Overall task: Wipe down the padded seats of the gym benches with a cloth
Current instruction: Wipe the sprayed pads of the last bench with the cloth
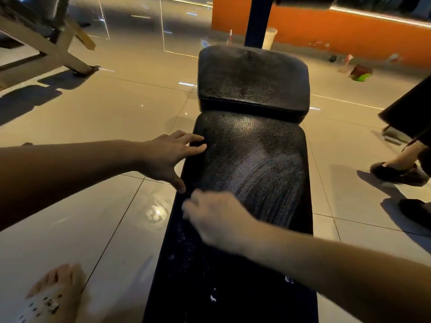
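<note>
The bench's long black seat [251, 145] runs away from the viewer down the middle of the view, with a shorter raised pad [254, 78] beyond it, just touching its far end. The left hand [168, 157] lies flat with fingers spread and straight, fingertips on the seat's left edge and thumb along its side, holding nothing. It is most likely there to brace the person and steady the bench while the other arm works. The right hand [217, 220] is over the near left part of the seat, well apart from the left hand and blurred by motion. Whether its fingers are curled round anything cannot be told, and no cloth can be made out, though one may lie hidden under the palm. Pale wet streaks [263, 183] sweep lengthwise over the seat's right half, which suggests that side is already wiped, while white specks [186, 250] on the near end suggest that part is yet to be done. The raised pad looks dull and unstreaked, so it is probably next. A white bucket [270, 38] stands on the floor beyond the bench beside a dark post [257, 19], perhaps kept within reach for rinsing. No brand, label or writing can be read on the bench, the bucket or the orange wall [326, 26].
</note>
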